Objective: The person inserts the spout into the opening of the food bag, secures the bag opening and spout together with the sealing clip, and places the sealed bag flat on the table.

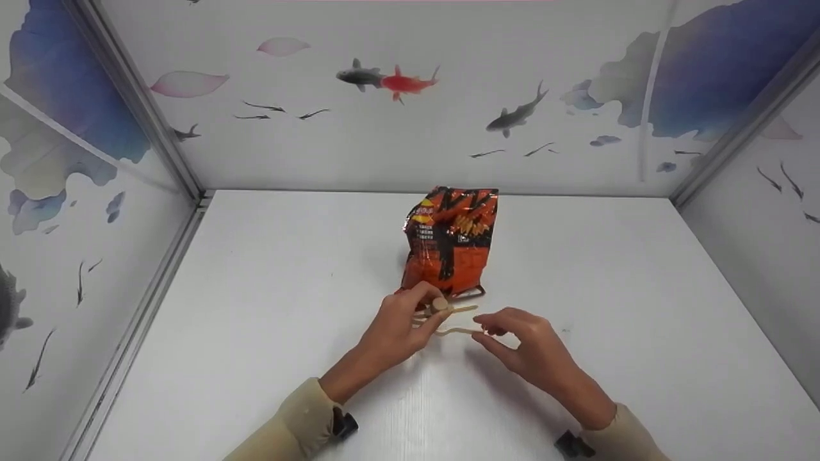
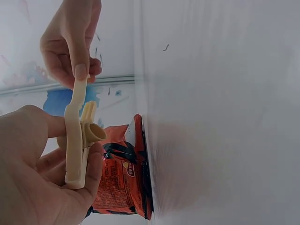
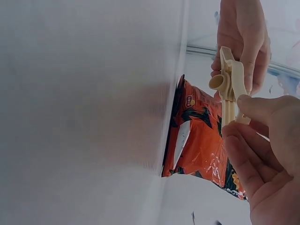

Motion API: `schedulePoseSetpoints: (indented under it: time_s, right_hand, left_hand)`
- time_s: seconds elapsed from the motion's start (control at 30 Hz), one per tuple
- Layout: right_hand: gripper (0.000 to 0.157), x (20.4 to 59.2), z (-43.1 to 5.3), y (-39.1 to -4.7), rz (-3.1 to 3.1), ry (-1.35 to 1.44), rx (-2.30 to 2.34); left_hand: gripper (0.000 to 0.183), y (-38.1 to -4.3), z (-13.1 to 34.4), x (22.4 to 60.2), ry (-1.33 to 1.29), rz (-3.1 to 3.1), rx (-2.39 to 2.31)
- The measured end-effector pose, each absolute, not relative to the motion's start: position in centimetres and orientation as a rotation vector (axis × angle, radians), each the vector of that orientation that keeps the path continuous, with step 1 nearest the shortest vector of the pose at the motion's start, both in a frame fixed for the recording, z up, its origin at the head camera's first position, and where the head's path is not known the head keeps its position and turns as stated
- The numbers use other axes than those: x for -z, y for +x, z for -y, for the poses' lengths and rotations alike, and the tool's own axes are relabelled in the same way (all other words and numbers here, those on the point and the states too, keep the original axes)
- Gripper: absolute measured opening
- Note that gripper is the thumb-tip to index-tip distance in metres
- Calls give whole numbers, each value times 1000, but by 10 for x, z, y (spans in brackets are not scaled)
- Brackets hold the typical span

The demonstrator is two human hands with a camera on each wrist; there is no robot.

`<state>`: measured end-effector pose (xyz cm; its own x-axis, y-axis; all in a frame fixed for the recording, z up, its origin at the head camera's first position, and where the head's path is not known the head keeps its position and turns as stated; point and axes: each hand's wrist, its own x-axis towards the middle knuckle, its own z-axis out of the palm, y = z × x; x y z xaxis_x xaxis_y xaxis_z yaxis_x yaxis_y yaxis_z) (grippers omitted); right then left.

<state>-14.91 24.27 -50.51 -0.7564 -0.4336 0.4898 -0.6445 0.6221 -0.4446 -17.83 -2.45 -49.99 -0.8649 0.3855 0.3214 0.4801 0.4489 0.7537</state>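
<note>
A cream plastic bag clip with a pour spout (image 1: 458,331) is held between my two hands, its two long arms spread apart. My left hand (image 1: 394,330) grips it around the spout end with thumb and fingers. My right hand (image 1: 528,339) pinches the free tip of the nearer arm. In the left wrist view the clip (image 2: 72,145) shows its short, hollow spout (image 2: 97,132) beside the arms. The right wrist view shows the spout (image 3: 217,82) from the other side.
Just behind my hands, an orange and black snack bag (image 1: 451,250) stands upright on the white table (image 1: 288,275). White panels (image 1: 410,141) printed with fish and leaves enclose the table at the back and both sides.
</note>
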Motion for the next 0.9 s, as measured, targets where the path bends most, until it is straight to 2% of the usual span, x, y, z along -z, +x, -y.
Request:
schedulePoseSetpoints:
  time_s: [0.2, 0.6, 0.9]
  right_hand:
    - [20, 504, -241, -145, 2545, 968, -829]
    - [18, 504, -239, -144, 2515, 999, -804]
    - [16, 507, -239, -145, 2536, 1010, -698]
  left_hand:
    - [24, -179, 25, 500, -744, 2586, 1389]
    - [24, -177, 25, 499, -704, 2651, 1253]
    - [26, -174, 26, 497, -709, 2636, 1331]
